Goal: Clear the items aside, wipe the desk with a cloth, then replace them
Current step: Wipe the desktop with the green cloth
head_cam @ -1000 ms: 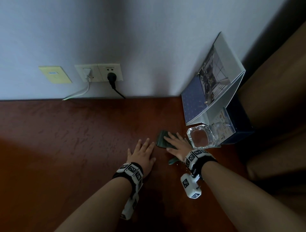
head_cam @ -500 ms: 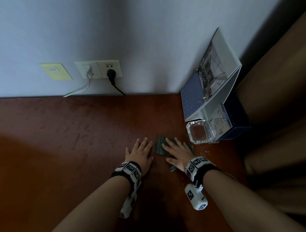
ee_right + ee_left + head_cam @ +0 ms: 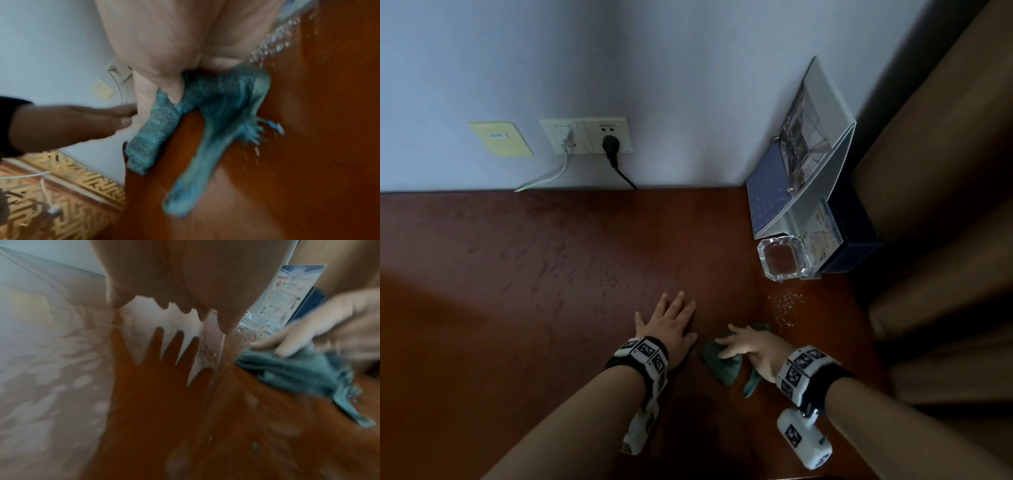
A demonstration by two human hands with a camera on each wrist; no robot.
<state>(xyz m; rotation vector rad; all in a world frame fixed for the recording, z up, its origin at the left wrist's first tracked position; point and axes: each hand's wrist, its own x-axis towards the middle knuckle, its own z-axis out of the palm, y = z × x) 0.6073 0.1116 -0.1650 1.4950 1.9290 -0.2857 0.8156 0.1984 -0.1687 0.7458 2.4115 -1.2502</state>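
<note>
My right hand (image 3: 746,347) presses a crumpled teal cloth (image 3: 722,368) onto the reddish-brown desk (image 3: 517,291), fingers spread over it. The right wrist view shows the cloth (image 3: 205,105) bunched under the palm, one tail trailing toward me. My left hand (image 3: 671,322) lies flat on the desk just left of the cloth, holding nothing. Set aside at the back right are a square glass ashtray (image 3: 784,257), a standing calendar (image 3: 801,164), a clear sign holder (image 3: 822,229) and a dark blue box (image 3: 856,233).
Small glinting specks (image 3: 786,305) lie on the desk between the ashtray and the cloth. Wall sockets (image 3: 585,135) with two plugged cables sit above the desk's back edge. A brown curtain (image 3: 945,171) hangs along the right side.
My right hand has dragged the cloth toward me, away from the ashtray, and the cloth has bunched up. The left hand has stayed flat in place.
</note>
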